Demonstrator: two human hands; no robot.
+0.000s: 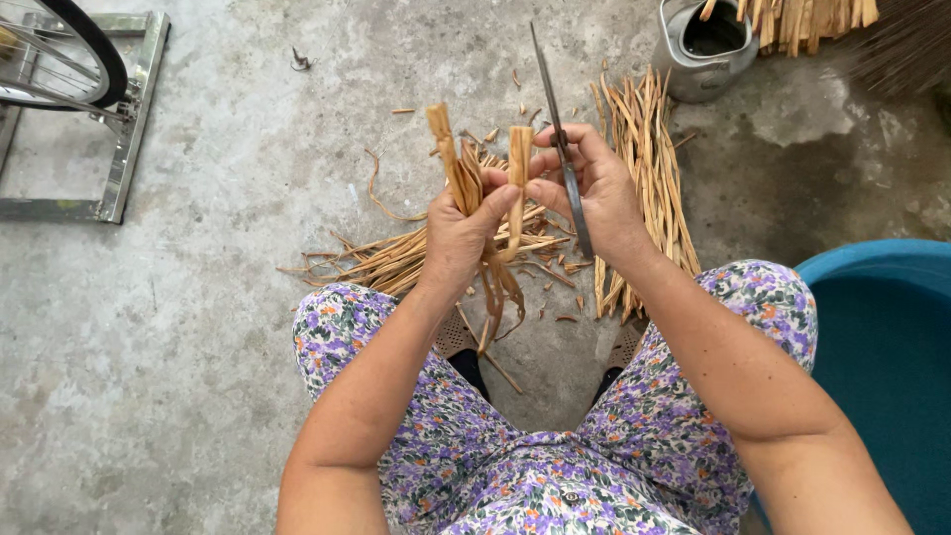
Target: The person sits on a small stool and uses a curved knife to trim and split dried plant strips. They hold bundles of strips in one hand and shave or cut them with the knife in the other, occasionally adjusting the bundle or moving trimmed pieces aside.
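Above her knees the left hand (pixel 461 233) is clenched round a bundle of dry cane strips (pixel 474 183), thumb pinching another strip, while the right hand (pixel 586 188) clasps a long knife (pixel 561 139); the strips look light, stiff, splintery, best gripped mid-length.

The left hand (pixel 458 233) holds a bunch of tan strips (pixel 474 188). The right hand (pixel 589 188) grips a long knife (pixel 560 139) and pinches one strip (pixel 518 183), above the concrete floor (pixel 198 297).
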